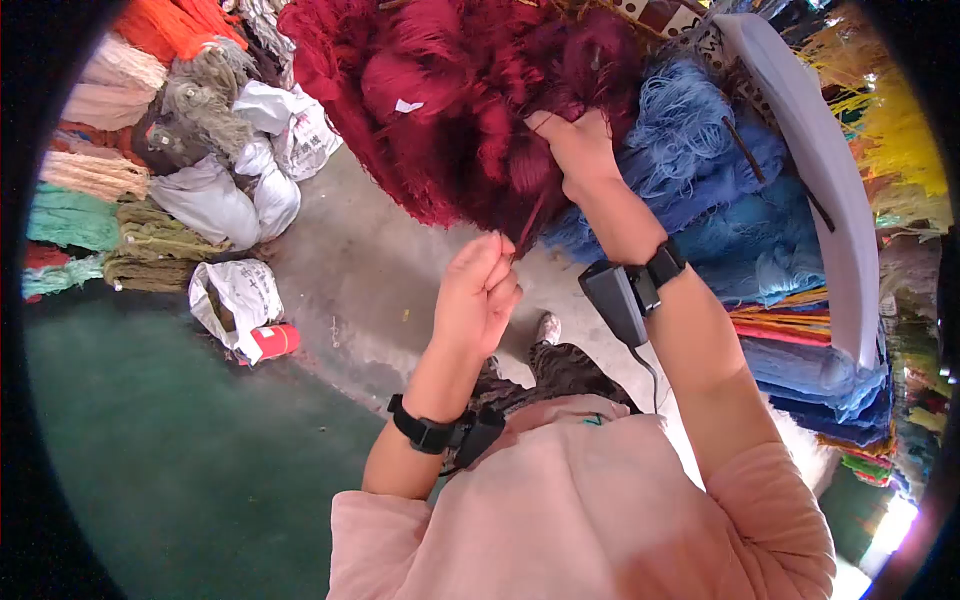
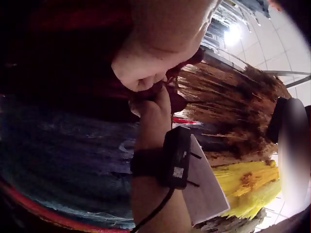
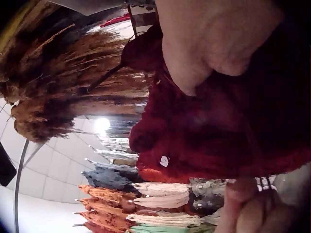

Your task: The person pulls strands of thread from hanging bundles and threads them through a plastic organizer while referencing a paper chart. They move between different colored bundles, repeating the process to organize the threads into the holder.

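A large bundle of dark red yarn [image 1: 450, 90] hangs at the top of the head view, with a small white tag on it. My right hand [image 1: 585, 150] grips its right part, the fingertips sunk in the strands; the left wrist view shows those fingers [image 2: 158, 102] curled on the yarn. Below the bundle, my left hand [image 1: 475, 295] has curled fingers and pinches a thin red strand that runs up to the yarn. In the right wrist view, the left hand [image 3: 252, 208] is just under the bundle's edge [image 3: 214, 172].
Blue yarn [image 1: 680, 140] hangs right of the bundle, beside a curved grey bar [image 1: 820, 170]. Orange, pink and green skeins line the left. White bags [image 1: 215, 200] and a red cylinder [image 1: 275, 342] lie on the floor. Brown yarn [image 2: 223, 97] hangs nearby in the left wrist view.
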A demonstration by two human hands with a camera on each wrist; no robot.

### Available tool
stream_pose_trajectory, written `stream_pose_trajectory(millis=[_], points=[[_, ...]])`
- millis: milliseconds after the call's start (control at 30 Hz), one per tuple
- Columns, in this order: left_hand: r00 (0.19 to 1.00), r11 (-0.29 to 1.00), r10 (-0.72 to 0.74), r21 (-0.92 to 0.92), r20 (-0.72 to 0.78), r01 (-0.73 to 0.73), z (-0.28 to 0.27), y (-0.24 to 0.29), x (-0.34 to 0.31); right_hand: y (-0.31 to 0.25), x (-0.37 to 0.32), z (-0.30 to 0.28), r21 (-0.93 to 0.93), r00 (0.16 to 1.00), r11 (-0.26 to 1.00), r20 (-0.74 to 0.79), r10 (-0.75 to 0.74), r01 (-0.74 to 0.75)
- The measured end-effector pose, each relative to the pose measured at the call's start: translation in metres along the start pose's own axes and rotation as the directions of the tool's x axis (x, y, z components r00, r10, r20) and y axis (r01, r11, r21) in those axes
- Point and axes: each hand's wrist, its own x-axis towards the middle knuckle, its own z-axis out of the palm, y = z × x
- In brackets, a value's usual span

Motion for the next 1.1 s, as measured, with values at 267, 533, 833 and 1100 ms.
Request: stream_pose_trajectory(millis=[267,533,833,1100], points=[[0.986,0.935,0.079,0.354,-0.145,-0.023,-0.060,0.036,-0.114,0.018,0.025,0.003,-0.226,0.981,0.973,-0.171,-0.088,0.048],[0.976,0.846,0.207,0.512,-0.064,-0.146,-0.061,0.082,-0.138,0.001,0.018,0.003,-0.357,0.983,0.930,-0.123,-0.139,0.087],[0.872,0.651,0.487,0.646,0.048,-0.398,-0.063,0.088,-0.115,-0.027,-0.101,-0.024,-0.589,0.453,0.248,0.228,-0.862,0.769],[0.904,0.834,0.385,0.350,0.183,-0.426,-0.052,0.073,-0.102,0.004,-0.174,0.031,-0.177,0.332,0.291,0.664,-0.670,0.940]])
